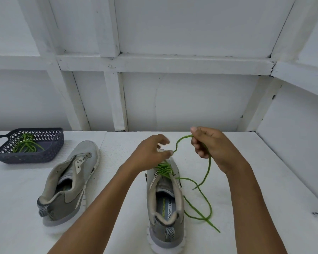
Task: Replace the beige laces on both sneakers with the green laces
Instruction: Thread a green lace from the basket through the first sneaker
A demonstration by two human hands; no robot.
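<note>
The insole point(168, 208) of the laced sneaker point(165, 224), near the tabletop's point(255, 180) front edge, reads "MORY FOA", the rest hidden. A green lace point(206, 173) crosses its eyelets. The basket point(0, 156) at the far-left corner holds a second green lace point(26, 143); the unlaced sneaker point(70, 180) lies beside it. The right hand point(209, 145) is raised and pinches the lace. The left hand point(151, 153) touches it with the thumb tip, its grip unclear.

The left forearm point(103, 198) and the right forearm point(246, 189) are bare along all of their visible length, from the wrists to the lower edge of the view. The left hand point(150, 153) and the right hand point(214, 146) are bare as well. The fingers point(197, 143) are slim, with short pale nails point(193, 128) at some tips.
</note>
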